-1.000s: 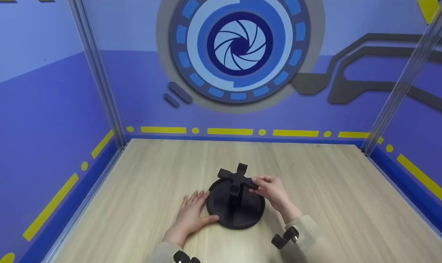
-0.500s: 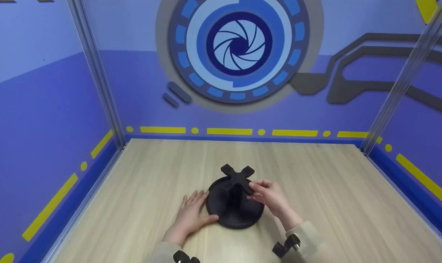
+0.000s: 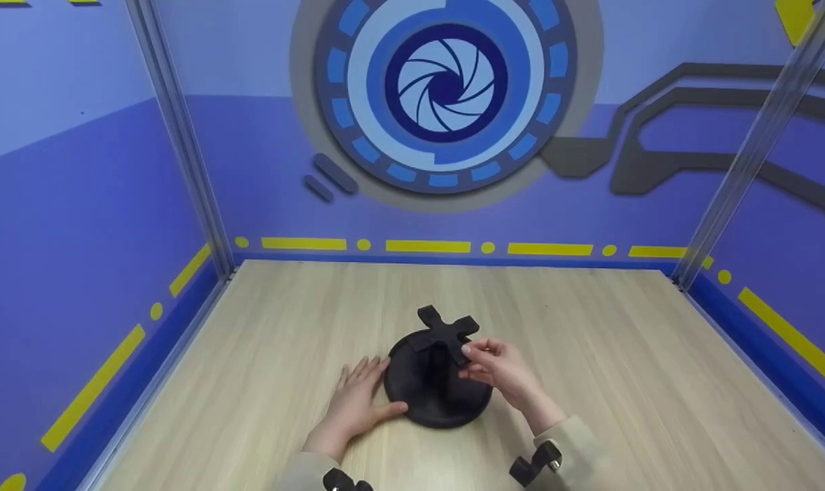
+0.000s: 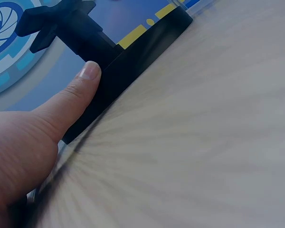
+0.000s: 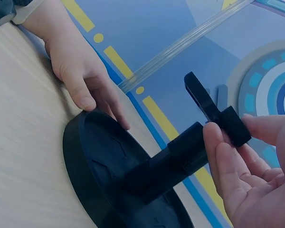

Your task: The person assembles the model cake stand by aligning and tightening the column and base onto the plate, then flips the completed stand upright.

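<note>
A black round base (image 3: 416, 399) with a raised rim lies on the table. From its middle rises a thick black post (image 5: 164, 166), topped by a four-armed cross-shaped piece (image 3: 446, 332). My left hand (image 3: 359, 404) rests beside the base with spread, fairly straight fingers. Its thumb (image 4: 78, 90) touches the base's side in the left wrist view. One arm of the cross is pinched between the thumb and fingers of my right hand (image 3: 506, 374), above the base's right side. How the cross joins the post is hard to make out in the dark.
The pale wooden table (image 3: 303, 307) is enclosed by blue printed walls (image 3: 262, 170). Metal corner posts (image 3: 187, 150) stand at the back left and back right. Black clamp-like fittings (image 3: 535, 462) are on both sleeves.
The cross-shaped piece has turned clockwise as seen from above. My right hand has moved slightly left and down with the arm it holds. The left hand and the base have stayed put.
</note>
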`<state>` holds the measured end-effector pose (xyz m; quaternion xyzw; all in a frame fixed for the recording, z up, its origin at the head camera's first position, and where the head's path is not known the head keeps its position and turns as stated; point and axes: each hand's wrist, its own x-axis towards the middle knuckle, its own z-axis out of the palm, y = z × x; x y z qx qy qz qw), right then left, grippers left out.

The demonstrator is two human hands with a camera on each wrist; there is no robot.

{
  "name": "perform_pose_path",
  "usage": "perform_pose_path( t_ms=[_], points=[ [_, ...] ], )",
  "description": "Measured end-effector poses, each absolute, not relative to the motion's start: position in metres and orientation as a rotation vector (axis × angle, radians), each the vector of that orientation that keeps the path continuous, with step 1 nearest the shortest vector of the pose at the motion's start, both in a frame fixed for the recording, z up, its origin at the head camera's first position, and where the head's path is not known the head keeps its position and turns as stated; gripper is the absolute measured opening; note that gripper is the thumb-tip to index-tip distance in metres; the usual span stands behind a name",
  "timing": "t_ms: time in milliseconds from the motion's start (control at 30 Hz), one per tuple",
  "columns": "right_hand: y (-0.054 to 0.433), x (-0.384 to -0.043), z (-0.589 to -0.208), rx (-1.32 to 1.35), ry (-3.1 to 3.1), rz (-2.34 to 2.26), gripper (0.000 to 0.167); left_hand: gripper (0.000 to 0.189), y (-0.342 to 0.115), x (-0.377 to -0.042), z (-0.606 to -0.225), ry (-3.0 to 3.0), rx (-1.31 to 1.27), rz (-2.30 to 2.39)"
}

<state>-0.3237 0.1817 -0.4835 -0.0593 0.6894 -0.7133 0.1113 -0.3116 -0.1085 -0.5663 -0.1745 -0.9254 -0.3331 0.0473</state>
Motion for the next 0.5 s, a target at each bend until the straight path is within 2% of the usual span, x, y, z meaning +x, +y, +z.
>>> perform_pose_path(
  t_ms=[333,500],
  points=[
    [0.196,-0.342,-0.478,-0.019,2.356,-2.059,0.035,0.100,-0.109,-0.312,-0.568,-2.813,-0.537,-0.987],
    [0.206,-0.360,-0.485,-0.208,2.291,-2.045,0.052,0.100,-0.108,-0.311,-0.567,-2.826,-0.520,-1.009]
  ],
)
